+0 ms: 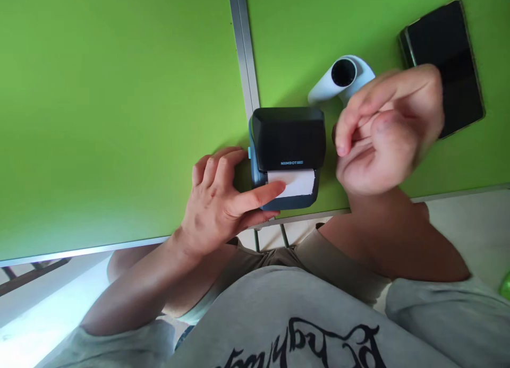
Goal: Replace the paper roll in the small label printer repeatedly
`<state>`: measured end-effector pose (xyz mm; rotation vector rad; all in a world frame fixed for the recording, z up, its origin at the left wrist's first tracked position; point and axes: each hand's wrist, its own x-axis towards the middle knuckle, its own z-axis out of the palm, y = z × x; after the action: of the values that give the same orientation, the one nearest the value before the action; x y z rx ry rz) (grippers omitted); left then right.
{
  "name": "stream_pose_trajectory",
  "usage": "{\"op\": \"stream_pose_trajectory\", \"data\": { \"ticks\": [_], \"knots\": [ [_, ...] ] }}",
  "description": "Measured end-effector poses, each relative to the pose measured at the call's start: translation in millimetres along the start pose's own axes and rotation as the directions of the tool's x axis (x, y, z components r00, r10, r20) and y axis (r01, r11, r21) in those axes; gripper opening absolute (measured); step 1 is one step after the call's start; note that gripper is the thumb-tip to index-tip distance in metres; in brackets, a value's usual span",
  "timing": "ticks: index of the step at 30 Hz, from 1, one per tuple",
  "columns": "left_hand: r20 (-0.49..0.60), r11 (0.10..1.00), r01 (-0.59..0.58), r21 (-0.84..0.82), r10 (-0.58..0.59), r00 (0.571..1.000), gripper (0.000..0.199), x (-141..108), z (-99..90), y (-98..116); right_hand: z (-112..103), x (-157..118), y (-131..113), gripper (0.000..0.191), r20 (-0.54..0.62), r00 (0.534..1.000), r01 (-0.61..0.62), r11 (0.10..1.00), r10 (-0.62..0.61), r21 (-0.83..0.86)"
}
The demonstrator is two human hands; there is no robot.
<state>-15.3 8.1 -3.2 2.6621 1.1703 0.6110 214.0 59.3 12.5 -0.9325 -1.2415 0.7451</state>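
A black label printer [289, 137] sits near the table's front edge, with a white label [298, 183] lying out of its front slot. My left hand [215, 198] is against the printer's left side and front, one fingertip pressing on the label and another digit along the lower front edge. Its remaining fingers curl toward the printer's side and are partly hidden. Just right of the printer, my right hand [384, 134] is raised off the table, blurred, with fingers curled in. Whatever it may hold is too hidden to tell.
Behind my right hand a white rounded device with a dark round face [343, 73] stands on the green table [119, 92]. A dark tablet-like object [450, 54] lies at the back right. A metal strip [244, 49] crosses the table behind the printer.
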Motion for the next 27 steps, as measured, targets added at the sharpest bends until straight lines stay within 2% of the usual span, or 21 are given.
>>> {"op": "stream_pose_trajectory", "data": {
  "ticks": [4,7,10,13,15,22,27],
  "knots": [
    [-0.008,1.0,-0.002,-0.001,0.002,1.0,0.066,0,1.0,0,0,0,5,0.034,0.03,0.999,0.019,1.0,-0.02,0.019],
    [-0.031,1.0,-0.002,-0.012,0.002,1.0,0.076,1,1.2,0,-1,-2,8,0.035,0.076,0.997,0.036,0.997,-0.03,-0.072],
    [-0.037,0.999,0.014,-0.033,-0.015,0.999,0.09,2,0.7,0,-2,-3,3,0.045,0.149,0.988,-0.004,0.982,0.032,-0.19],
    [-0.023,0.998,0.05,-0.036,-0.051,0.998,0.092,2,-0.4,2,-2,-3,-4,0.055,0.227,0.969,-0.025,0.953,0.097,-0.302],
    [-0.019,0.996,0.078,-0.04,-0.079,0.997,0.09,2,-1.4,3,-2,-2,-5,0.057,0.258,0.962,0.006,0.94,0.088,-0.341],
    [0.026,0.993,0.079,-0.09,-0.077,0.997,0.083,5,-2.5,5,-5,0,0,0.058,0.288,0.955,0.034,0.94,0.069,-0.339],
    [0.038,0.993,0.073,-0.088,-0.07,0.997,0.086,5,-2.1,4,-7,1,0,0.055,0.319,0.947,0.059,0.952,0.042,-0.301]
  ]
}}
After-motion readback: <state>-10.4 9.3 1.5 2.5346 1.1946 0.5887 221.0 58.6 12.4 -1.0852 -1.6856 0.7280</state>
